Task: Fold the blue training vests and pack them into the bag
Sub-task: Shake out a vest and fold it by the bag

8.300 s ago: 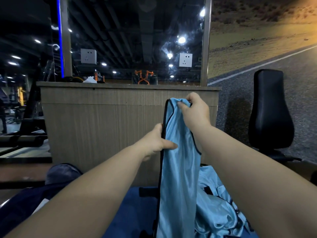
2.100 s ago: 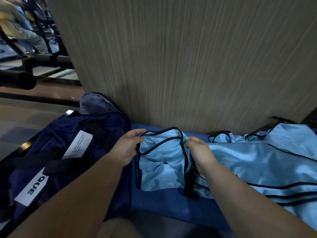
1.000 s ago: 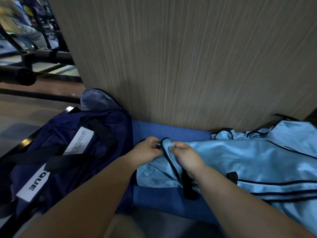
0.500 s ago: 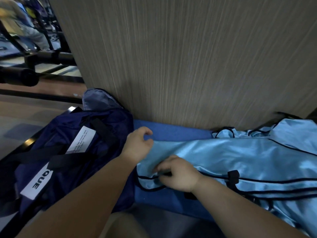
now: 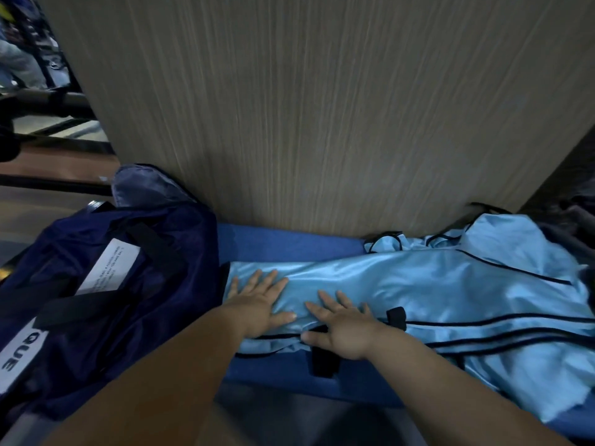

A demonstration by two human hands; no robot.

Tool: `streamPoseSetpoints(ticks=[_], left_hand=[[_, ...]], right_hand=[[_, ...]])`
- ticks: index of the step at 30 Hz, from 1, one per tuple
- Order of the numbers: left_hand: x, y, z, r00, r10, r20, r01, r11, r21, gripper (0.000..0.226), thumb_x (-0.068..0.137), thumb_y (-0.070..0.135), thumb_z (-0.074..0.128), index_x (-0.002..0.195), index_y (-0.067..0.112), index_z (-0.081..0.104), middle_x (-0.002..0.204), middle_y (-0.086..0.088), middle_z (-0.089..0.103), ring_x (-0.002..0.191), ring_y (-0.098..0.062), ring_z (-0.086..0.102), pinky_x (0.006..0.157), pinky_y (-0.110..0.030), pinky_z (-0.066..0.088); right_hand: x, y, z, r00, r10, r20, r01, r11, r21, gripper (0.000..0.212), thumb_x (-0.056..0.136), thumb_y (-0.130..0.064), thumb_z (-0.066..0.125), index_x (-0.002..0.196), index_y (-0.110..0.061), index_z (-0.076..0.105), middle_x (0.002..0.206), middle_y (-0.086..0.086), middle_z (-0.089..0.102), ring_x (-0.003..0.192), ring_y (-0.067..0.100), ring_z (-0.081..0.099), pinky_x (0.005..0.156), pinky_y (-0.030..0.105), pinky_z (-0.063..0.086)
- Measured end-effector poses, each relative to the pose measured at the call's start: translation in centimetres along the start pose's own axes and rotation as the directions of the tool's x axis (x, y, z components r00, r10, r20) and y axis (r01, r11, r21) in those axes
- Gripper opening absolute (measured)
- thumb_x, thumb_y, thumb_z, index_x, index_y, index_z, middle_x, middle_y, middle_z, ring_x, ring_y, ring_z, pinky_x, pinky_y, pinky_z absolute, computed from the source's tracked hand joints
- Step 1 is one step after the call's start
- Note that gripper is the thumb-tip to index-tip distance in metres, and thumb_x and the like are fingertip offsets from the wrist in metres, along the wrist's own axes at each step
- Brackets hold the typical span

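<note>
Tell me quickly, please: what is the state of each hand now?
Left hand: open, fingers flat, pressing on the blue vest.
Right hand: open, fingers spread, pressing on the same vest.

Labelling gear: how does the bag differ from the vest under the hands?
The bag is dark navy with a white label; the vest is pale shiny blue with black piping. The bag sits bunched at left; the vest lies flattened under the left hand and right hand. Both carry black trim.

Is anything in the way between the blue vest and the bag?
Nothing visible lies between them: the vest, flat under the left hand and right hand, sits right beside the bag. Black straps cross the bag's top, and I cannot tell whether it is open.
</note>
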State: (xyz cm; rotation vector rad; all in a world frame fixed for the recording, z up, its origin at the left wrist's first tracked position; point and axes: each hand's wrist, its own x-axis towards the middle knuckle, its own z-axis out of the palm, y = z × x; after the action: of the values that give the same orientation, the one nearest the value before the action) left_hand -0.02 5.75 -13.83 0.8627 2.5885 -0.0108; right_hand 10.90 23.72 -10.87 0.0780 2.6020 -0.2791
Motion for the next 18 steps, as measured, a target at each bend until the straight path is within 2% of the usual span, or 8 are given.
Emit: streamPoseSetpoints(ticks=[2, 4, 7, 9, 11, 13, 15, 18], left_hand=[[-0.1, 0.4, -0.3, 1.0, -0.023, 0.018, 0.022, 1.0, 0.011, 0.088, 0.087, 0.078, 0.028, 0.151, 0.038, -0.017, 0.158, 0.011, -0.028, 0.145, -0.021, -0.028, 0.114, -0.055, -0.016], [-0.3, 1.5, -0.3, 0.999, -0.037, 0.006, 0.037, 0.999, -0.025, 0.091, 0.084, 0.082, 0.029, 0.151, 0.041, -0.016, 0.158, 0.01, -0.028, 0.145, -0.026, -0.028, 0.114, -0.056, -0.015], [-0.7, 4.8, -0.3, 0.997, 0.057, -0.048, -0.061, 0.995, -0.08, 0.087, 0.084, 0.081, 0.03, 0.152, 0.043, -0.008, 0.159, 0.011, -0.026, 0.145, -0.026, -0.028, 0.116, -0.055, -0.014], [-1.0, 7.3, -0.2, 0.975, 0.188, -0.119, -0.196, 0.979, -0.059, 0.078, 0.088, 0.074, 0.037, 0.153, 0.042, 0.009, 0.161, 0.011, -0.017, 0.146, -0.022, -0.025, 0.116, -0.055, -0.013], [-1.2, 9.1, 0.1, 0.936, 0.276, -0.218, -0.29, 0.957, -0.031, 0.065, 0.091, 0.064, 0.046, 0.149, 0.039, 0.029, 0.163, 0.013, 0.005, 0.149, -0.016, -0.013, 0.118, -0.051, -0.01], [-1.1, 9.9, 0.6, 0.902, 0.303, -0.307, -0.316, 0.949, 0.008, 0.049, 0.093, 0.054, 0.052, 0.139, 0.037, 0.047, 0.154, 0.015, 0.033, 0.149, -0.012, 0.006, 0.118, -0.041, 0.0], [-0.9, 10.0, 0.9, 0.872, 0.313, -0.376, -0.323, 0.946, 0.038, 0.034, 0.096, 0.048, 0.051, 0.126, 0.036, 0.061, 0.136, 0.014, 0.055, 0.143, -0.009, 0.026, 0.113, -0.032, 0.009], [-1.0, 10.0, 0.6, 0.876, 0.281, -0.391, -0.328, 0.943, -0.057, 0.043, 0.093, 0.058, 0.043, 0.111, 0.031, 0.071, 0.116, 0.009, 0.066, 0.126, -0.007, 0.048, 0.101, -0.024, 0.027]], right_hand=[[-1.2, 0.7, -0.6, 1.0, -0.008, -0.022, 0.009, 0.999, 0.051, 0.075, 0.09, -0.072, 0.039, 0.154, -0.04, 0.017, 0.165, -0.006, -0.003, 0.152, 0.021, -0.001, 0.121, 0.047, 0.007], [-2.3, 1.4, -1.3, 0.983, 0.041, -0.178, -0.024, 0.995, 0.098, 0.066, 0.094, -0.065, 0.041, 0.151, -0.033, 0.032, 0.164, -0.001, 0.013, 0.149, 0.022, 0.017, 0.119, 0.038, 0.018], [-3.3, 2.6, -1.6, 0.892, 0.126, -0.434, -0.162, 0.986, -0.048, 0.05, 0.101, -0.051, 0.035, 0.144, -0.028, 0.043, 0.155, 0.001, 0.035, 0.142, 0.025, 0.027, 0.117, 0.042, 0.019], [-3.8, 3.2, -1.4, 0.896, 0.219, -0.386, -0.289, 0.948, -0.133, 0.045, 0.099, -0.043, 0.037, 0.139, -0.026, 0.045, 0.145, 0.001, 0.043, 0.135, 0.027, 0.035, 0.111, 0.05, 0.023], [-4.3, 3.8, -1.2, 0.915, 0.3, -0.271, -0.352, 0.92, -0.17, 0.044, 0.096, -0.038, 0.043, 0.138, -0.024, 0.045, 0.139, 0.002, 0.042, 0.128, 0.029, 0.038, 0.103, 0.047, 0.034], [-4.6, 4.7, -0.9, 0.924, 0.297, -0.241, -0.332, 0.936, -0.118, 0.045, 0.095, -0.034, 0.046, 0.138, -0.024, 0.046, 0.141, 0.001, 0.038, 0.128, 0.029, 0.036, 0.101, 0.043, 0.039], [-5.3, 5.6, -0.9, 0.933, 0.265, -0.242, -0.287, 0.956, -0.062, 0.043, 0.095, -0.035, 0.048, 0.137, -0.024, 0.049, 0.142, 0.001, 0.038, 0.128, 0.029, 0.034, 0.104, 0.041, 0.04], [-7.0, 6.8, -1.4, 0.951, 0.241, -0.193, -0.24, 0.97, 0.029, 0.05, 0.093, -0.05, 0.053, 0.137, -0.026, 0.051, 0.142, 0.002, 0.042, 0.131, 0.026, 0.038, 0.107, 0.037, 0.038]])
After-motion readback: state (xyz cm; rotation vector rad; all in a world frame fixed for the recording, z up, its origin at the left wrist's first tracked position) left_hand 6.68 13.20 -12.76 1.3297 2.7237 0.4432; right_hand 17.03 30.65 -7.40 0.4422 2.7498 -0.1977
